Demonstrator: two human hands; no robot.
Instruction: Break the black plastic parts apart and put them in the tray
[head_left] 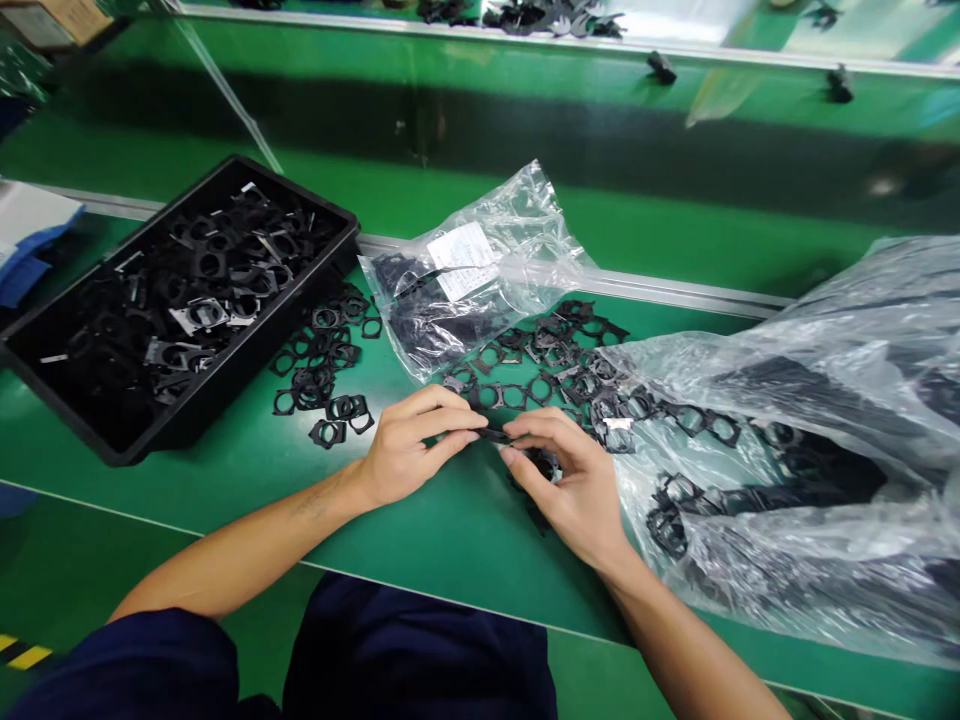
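My left hand [416, 440] and my right hand [566, 480] meet over the green table [420, 530], both pinching one small black plastic ring part [493, 434] between the fingertips. More black parts seem tucked under my right palm [541, 466]. Several loose black ring parts [551, 365] lie just beyond my hands, and another small heap [322, 370] lies left of them beside a black tray [247, 360].
The black tray holds several black and silvery parts [187, 300]. A small clear bag with a white label [469, 270] lies behind the hands. A large clear bag of parts [810, 450] fills the right side. A green conveyor belt [525, 130] runs behind a metal rail.
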